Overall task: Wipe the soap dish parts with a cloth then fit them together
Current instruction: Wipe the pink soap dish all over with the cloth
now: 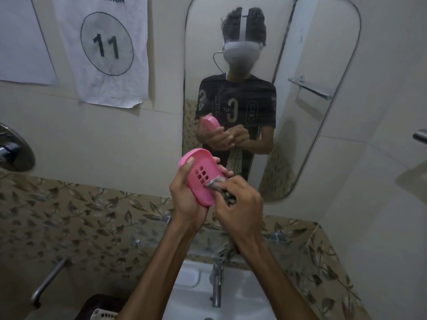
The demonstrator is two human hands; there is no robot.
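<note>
Up front — soap dish part in left fingers, cloth touching

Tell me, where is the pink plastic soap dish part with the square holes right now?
The pink slotted plastic soap dish part is at the centre of the head view, held up in the left hand before the mirror, with the right hand pressing a grey cloth against it.

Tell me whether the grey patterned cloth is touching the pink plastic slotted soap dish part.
Touching. The head view shows the grey patterned cloth, bunched in the right hand, pressed against the pink plastic slotted soap dish part held by the left hand.
</note>
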